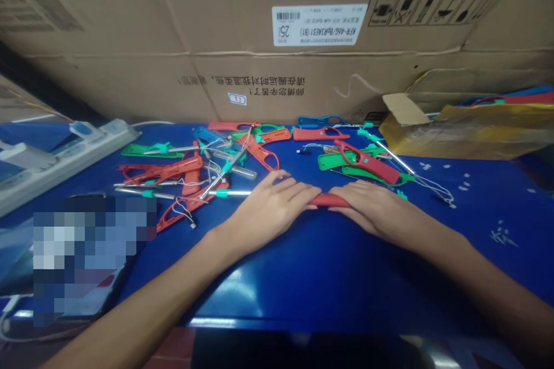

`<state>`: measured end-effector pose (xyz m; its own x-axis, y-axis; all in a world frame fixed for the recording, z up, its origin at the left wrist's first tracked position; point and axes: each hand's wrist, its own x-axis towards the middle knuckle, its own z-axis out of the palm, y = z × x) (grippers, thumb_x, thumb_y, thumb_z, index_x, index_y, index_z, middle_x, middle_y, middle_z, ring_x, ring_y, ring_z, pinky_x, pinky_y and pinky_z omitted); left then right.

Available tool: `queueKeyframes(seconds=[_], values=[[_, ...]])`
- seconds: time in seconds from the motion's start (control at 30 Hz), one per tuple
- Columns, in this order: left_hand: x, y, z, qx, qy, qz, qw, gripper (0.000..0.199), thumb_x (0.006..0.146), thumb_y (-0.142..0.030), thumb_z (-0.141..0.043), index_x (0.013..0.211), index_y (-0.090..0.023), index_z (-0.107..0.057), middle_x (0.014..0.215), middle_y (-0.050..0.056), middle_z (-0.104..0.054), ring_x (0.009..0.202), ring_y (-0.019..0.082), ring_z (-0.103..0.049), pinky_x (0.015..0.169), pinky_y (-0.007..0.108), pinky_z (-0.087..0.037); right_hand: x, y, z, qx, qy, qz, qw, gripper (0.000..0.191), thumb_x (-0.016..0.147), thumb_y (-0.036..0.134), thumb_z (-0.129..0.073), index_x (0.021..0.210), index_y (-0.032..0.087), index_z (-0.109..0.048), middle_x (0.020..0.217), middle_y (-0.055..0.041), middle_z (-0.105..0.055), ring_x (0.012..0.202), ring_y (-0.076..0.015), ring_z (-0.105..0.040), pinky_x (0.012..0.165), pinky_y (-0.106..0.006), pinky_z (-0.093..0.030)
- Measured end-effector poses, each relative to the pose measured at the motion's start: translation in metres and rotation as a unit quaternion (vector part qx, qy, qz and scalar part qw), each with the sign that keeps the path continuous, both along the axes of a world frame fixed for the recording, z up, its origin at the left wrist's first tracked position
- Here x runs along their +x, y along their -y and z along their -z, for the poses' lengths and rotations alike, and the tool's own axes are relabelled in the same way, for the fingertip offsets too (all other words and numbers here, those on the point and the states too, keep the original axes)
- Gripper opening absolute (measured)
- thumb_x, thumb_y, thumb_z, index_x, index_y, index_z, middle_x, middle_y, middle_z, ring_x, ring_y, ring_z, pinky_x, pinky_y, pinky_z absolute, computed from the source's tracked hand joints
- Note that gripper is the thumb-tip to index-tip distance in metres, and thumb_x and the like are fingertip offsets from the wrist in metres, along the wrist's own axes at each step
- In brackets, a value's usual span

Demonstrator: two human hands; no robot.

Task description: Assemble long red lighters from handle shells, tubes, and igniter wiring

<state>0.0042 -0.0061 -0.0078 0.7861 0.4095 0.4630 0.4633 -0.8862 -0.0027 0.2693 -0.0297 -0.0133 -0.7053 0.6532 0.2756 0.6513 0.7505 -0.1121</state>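
Observation:
Both hands meet over the middle of the blue table, closed on one red plastic casing (pixel 331 200). My left hand (pixel 277 207) grips its left part, where a metal tube (pixel 240 193) with a green collar sticks out to the left. My right hand (pixel 374 207) wraps round the right end and hides it. Behind and left of my left hand lie several red, green and blue casing parts, metal tubes and white wires. Beyond my right hand are a red casing (pixel 376 167) and green halves (pixel 333 159).
A large cardboard sheet (pixel 151 81) stands along the back. On the left are a white power strip (pixel 73 155) and a partly blurred dark device (pixel 125 277). A taped cardboard box (pixel 467 132) sits at the back right, with small white bits (pixel 465 184) before it.

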Motion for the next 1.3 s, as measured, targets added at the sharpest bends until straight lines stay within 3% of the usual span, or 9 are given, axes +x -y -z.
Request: queueKeyframes(seconds=[0.33, 0.53, 0.6, 0.7, 0.77, 0.87, 0.97, 1.03, 1.3], values=[[0.004, 0.008, -0.003, -0.014, 0.005, 0.026, 1.000, 0.023, 0.105, -0.010, -0.044, 0.119, -0.011, -0.062, 0.114, 0.007, -0.076, 0.096, 0.018, -0.072, 0.111, 0.040, -0.038, -0.028, 0.008, -0.009, 0.083, -0.009, 0.019, 0.996, 0.040, 0.109, 0.040, -0.036, 0.093, 0.015, -0.062, 0.079, -0.0060, -0.073, 0.069, -0.0202, -0.073, 0.059, -0.031, -0.051], [0.008, 0.009, -0.011, 0.045, 0.121, -0.045, 0.991, 0.035, 0.099, -0.033, -0.065, 0.129, -0.017, -0.061, 0.146, 0.017, -0.059, 0.139, 0.032, -0.048, 0.114, 0.052, -0.038, -0.026, 0.009, -0.004, 0.061, -0.021, 0.072, 0.995, 0.047, 0.110, 0.045, -0.030, 0.085, 0.017, -0.058, 0.066, -0.0032, -0.069, 0.050, -0.0177, -0.065, 0.047, -0.031, -0.037], [0.004, 0.010, -0.015, 0.040, 0.188, -0.016, 0.981, 0.026, 0.096, -0.032, -0.069, 0.117, -0.019, -0.066, 0.129, 0.014, -0.069, 0.125, 0.028, -0.058, 0.105, 0.045, -0.045, -0.023, 0.008, -0.007, 0.033, -0.064, 0.102, 0.992, 0.046, 0.109, 0.048, -0.033, 0.080, 0.020, -0.056, 0.062, -0.0013, -0.066, 0.048, -0.0160, -0.060, 0.049, -0.029, -0.037], [0.001, 0.013, -0.014, -0.099, 0.211, 0.008, 0.972, 0.018, 0.100, -0.033, -0.063, 0.089, -0.019, -0.066, 0.084, 0.002, -0.072, 0.077, 0.016, -0.065, 0.075, 0.030, -0.048, -0.021, 0.006, -0.015, -0.014, -0.120, 0.147, 0.982, 0.046, 0.106, 0.051, -0.041, 0.071, 0.023, -0.050, 0.058, 0.0007, -0.061, 0.050, -0.0156, -0.056, 0.053, -0.029, -0.039], [0.002, 0.012, -0.009, -0.240, 0.208, -0.059, 0.946, 0.026, 0.104, -0.040, -0.054, 0.091, -0.020, -0.065, 0.074, -0.001, -0.068, 0.064, 0.012, -0.060, 0.064, 0.027, -0.044, -0.020, 0.004, -0.019, -0.053, -0.145, 0.153, 0.976, 0.046, 0.105, 0.050, -0.044, 0.066, 0.024, -0.047, 0.057, 0.0014, -0.059, 0.051, -0.0151, -0.056, 0.055, -0.028, -0.040], [0.004, 0.004, -0.003, -0.396, 0.318, -0.150, 0.848, 0.033, 0.107, -0.050, -0.041, 0.110, -0.023, -0.060, 0.080, -0.002, -0.066, 0.059, 0.011, -0.058, 0.059, 0.025, -0.045, -0.016, 0.003, -0.022, -0.082, -0.163, 0.146, 0.972, 0.046, 0.103, 0.048, -0.049, 0.064, 0.024, -0.045, 0.055, 0.0031, -0.055, 0.050, -0.0137, -0.052, 0.054, -0.028, -0.038], [0.000, -0.008, -0.006, -0.451, 0.479, -0.135, 0.741, 0.041, 0.104, -0.060, -0.040, 0.110, -0.022, -0.054, 0.089, 0.000, -0.063, 0.053, 0.009, -0.055, 0.047, 0.024, -0.044, -0.009, 0.000, -0.021, -0.076, -0.162, 0.151, 0.972, 0.046, 0.101, 0.051, -0.051, 0.064, 0.024, -0.043, 0.052, 0.0054, -0.046, 0.047, -0.0121, -0.041, 0.050, -0.028, -0.032], [-0.005, -0.016, -0.012, -0.453, 0.546, -0.107, 0.696, 0.044, 0.100, -0.063, -0.048, 0.111, -0.022, -0.055, 0.095, 0.003, -0.063, 0.055, 0.010, -0.058, 0.044, 0.024, -0.044, -0.003, -0.002, -0.020, -0.086, -0.158, 0.149, 0.972, 0.046, 0.100, 0.051, -0.052, 0.065, 0.024, -0.043, 0.054, 0.0057, -0.044, 0.047, -0.0115, -0.039, 0.049, -0.028, -0.030], [-0.011, -0.022, -0.014, -0.494, 0.562, -0.074, 0.659, 0.031, 0.089, -0.044, -0.075, 0.103, -0.017, -0.065, 0.093, 0.004, -0.072, 0.060, 0.008, -0.062, 0.047, 0.018, -0.049, 0.001, -0.002, -0.023, -0.148, -0.144, 0.128, 0.970, 0.047, 0.099, 0.052, -0.051, 0.063, 0.023, -0.045, 0.057, 0.0038, -0.047, 0.051, -0.0116, -0.044, 0.049, -0.027, -0.033]])
